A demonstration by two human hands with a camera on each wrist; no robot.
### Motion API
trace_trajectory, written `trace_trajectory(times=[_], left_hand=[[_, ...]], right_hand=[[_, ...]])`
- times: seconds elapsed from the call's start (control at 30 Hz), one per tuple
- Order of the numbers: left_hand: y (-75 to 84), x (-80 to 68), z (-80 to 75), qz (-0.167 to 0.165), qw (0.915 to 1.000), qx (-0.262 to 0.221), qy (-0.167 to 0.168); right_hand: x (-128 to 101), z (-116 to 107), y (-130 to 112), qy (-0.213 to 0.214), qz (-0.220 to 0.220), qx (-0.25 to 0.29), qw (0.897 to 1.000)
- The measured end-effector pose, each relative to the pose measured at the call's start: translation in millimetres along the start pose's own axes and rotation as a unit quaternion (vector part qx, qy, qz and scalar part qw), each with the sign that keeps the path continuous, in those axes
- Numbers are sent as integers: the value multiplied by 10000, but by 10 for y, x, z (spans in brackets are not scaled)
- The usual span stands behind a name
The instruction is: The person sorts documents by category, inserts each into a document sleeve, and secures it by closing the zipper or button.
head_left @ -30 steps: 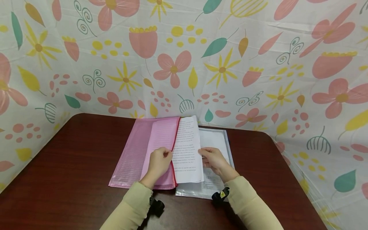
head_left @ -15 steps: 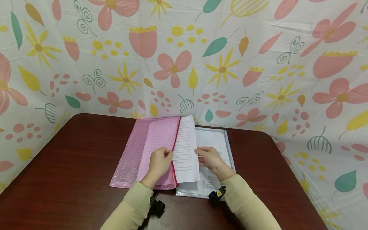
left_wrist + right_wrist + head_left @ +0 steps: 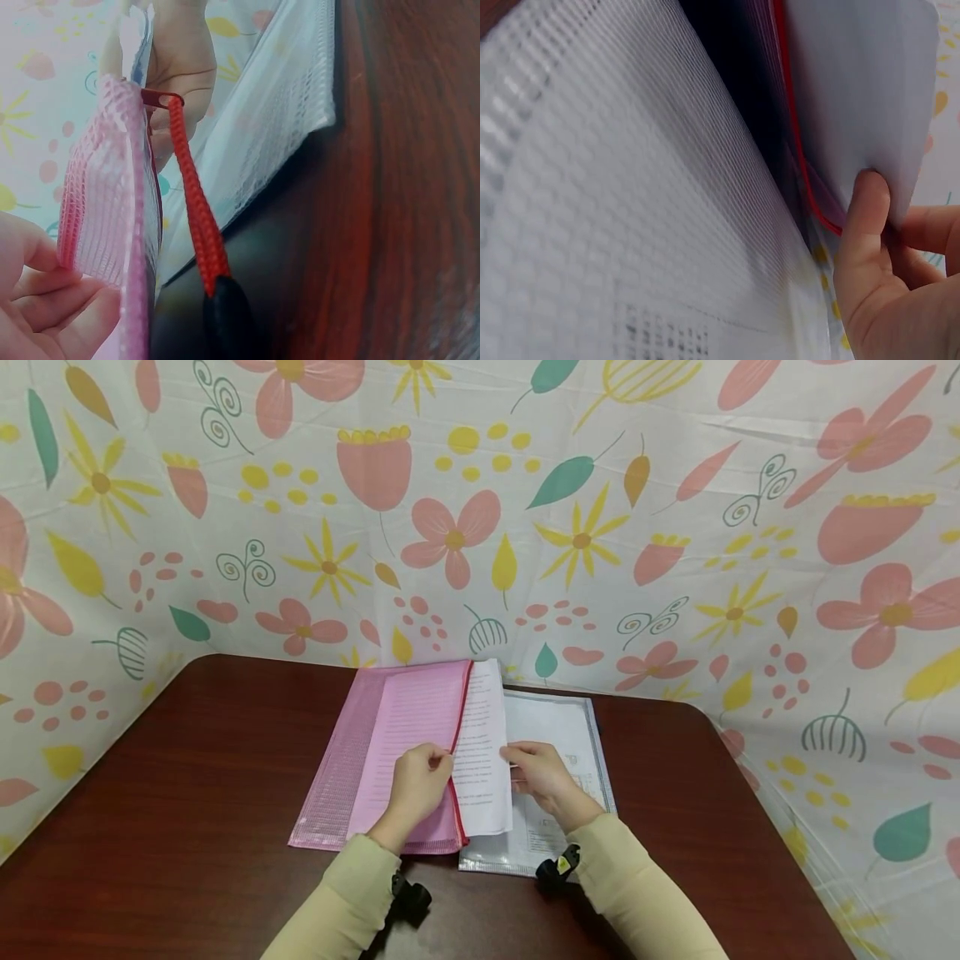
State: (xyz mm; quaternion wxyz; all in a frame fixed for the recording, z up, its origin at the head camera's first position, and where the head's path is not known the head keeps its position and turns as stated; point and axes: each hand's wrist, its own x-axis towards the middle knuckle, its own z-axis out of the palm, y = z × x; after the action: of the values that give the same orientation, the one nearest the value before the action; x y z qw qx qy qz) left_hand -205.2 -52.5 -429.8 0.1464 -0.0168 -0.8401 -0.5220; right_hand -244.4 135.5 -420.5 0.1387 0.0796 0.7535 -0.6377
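Near the front edge of the table (image 3: 187,827), the pink pouch (image 3: 390,752) is pinched at its red edge by the left hand (image 3: 416,789), so the mouth stays open. The printed sheet (image 3: 483,760), half inside, is gripped by the right hand (image 3: 543,777). A clear pouch (image 3: 570,735) lies beside, toward the far edge.

Dark wood table (image 3: 187,793), pink pouch (image 3: 360,760), clear pouch (image 3: 577,735)

Head view looks forward and down from above at the worktop (image 3: 187,793), both hands and the patterned backdrop. Left wrist view sits very close, low, looking along the pink pouch (image 3: 105,202) edge. Right wrist view is close against the clear pouch (image 3: 630,225). All three share the pink pouch's red-trimmed opening.
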Motion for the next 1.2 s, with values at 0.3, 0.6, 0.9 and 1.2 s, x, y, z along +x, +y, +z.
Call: trace_trajectory(times=[0.3, 0.6, 0.9, 1.2], left_hand=[[7, 3, -1, -57, 9999, -84, -98], [-2, -2, 14, 70, 9998, -103, -145], [-3, 3, 22, 35, 9996, -213, -192], [13, -7, 8, 90, 9994, -239, -241]], right_hand=[[16, 49, 8, 386, 31, -24, 9992], [20, 81, 17, 292, 4, -15, 9996], [28, 154, 19, 261, -37, -47, 9996], [13, 228, -11, 236, -49, -42, 9997]])
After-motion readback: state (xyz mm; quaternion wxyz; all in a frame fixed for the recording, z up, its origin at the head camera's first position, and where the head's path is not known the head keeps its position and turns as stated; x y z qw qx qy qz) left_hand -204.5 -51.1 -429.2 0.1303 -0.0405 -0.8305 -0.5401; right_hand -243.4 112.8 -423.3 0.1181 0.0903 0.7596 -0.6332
